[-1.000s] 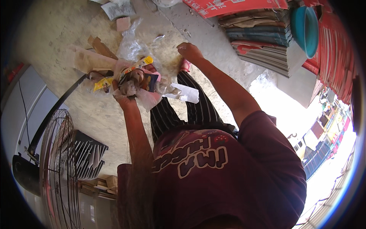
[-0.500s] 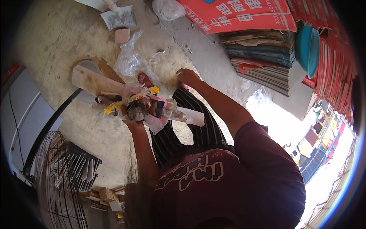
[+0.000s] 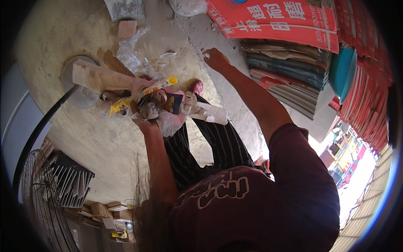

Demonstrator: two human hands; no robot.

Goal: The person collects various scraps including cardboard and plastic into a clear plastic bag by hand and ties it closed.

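Observation:
My left hand point(image 3: 145, 122) is wrapped round a bulky bundle of rubbish. In it are a long pale board or cardboard strip point(image 3: 98, 77), yellow wrappers point(image 3: 119, 106), crumpled clear plastic point(image 3: 170, 126) and a whitish piece point(image 3: 216, 113) poking out to the right. My right hand point(image 3: 217, 61) is stretched forward, apart from the bundle, with its fingers curled closed. A small white spot shows at its fingertips; whether that is a held scrap cannot be made out. Beyond the bundle, clear plastic film point(image 3: 130, 52) and a brown cardboard strip point(image 3: 115, 63) lie on the floor.
Ahead lie a pinkish block point(image 3: 127, 29) and a grey shovel blade point(image 3: 125, 9). At right stand stacked flat boxes point(image 3: 289, 94), a red printed carton point(image 3: 277, 21) and a teal basin point(image 3: 342, 73). A fan's wire cage point(image 3: 42, 197) and round base point(image 3: 79, 98) are at left.
My view has shifted and I have moved toward the stacked boxes. My right hand reaches farther forward, over the grey floor strip. The bundle stays in my left hand.

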